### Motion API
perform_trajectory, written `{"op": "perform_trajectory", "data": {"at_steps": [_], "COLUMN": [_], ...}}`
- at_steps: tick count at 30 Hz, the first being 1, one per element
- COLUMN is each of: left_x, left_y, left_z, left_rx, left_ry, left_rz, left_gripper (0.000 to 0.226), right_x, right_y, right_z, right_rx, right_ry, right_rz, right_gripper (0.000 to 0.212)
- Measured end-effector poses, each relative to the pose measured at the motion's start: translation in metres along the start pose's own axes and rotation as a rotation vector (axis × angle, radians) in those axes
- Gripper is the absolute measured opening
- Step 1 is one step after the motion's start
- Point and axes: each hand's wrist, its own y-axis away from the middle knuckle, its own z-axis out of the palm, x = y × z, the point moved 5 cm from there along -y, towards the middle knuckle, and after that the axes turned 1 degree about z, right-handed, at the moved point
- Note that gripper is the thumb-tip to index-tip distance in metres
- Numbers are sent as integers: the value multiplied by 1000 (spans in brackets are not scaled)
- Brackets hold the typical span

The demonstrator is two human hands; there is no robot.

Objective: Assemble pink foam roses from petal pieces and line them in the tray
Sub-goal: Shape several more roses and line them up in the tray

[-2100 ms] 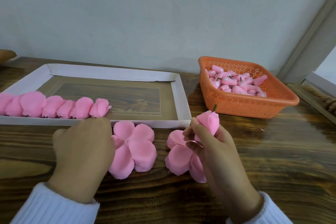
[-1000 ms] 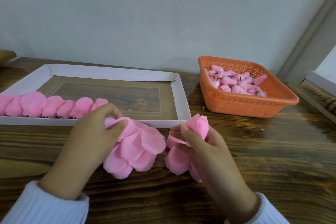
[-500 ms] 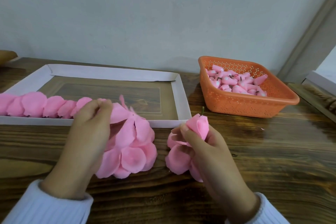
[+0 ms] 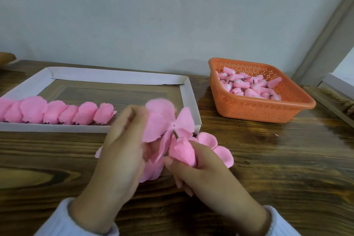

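Pinching a petal piece (image 4: 162, 120) with the left hand (image 4: 122, 149), just in front of the tray's (image 4: 188, 101) near right corner, most petals fanning out above and right of the curled fingers. Clasping a rose bud (image 4: 183, 149) in the right hand (image 4: 206, 174) by that corner, letting the bud stick out up-left of thumb and fingers and aiming its dark stem (image 4: 175, 133) at the hole in the petal piece's middle; touching or not, impossible telling. Showing another petal piece (image 4: 223, 154) lying flat just off the same corner, and finished roses (image 4: 57, 112) sitting in a row inside the tray's near wall.
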Motion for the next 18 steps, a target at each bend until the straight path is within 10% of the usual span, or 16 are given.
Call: {"op": "perform_trajectory", "data": {"at_steps": [6,18], "left_x": [23,25], "left_y": [20,21], "left_z": [24,18], "left_rx": [-291,-253], "left_ry": [-508,-553], "left_rz": [584,734], "left_gripper": [17,18], "right_x": [0,-6], "right_y": [0,4], "right_z": [-1,-4], "right_rx": [16,-13], "right_ry": [-24,-51], "right_rz": [6,-23], "right_gripper": [26,40]}}
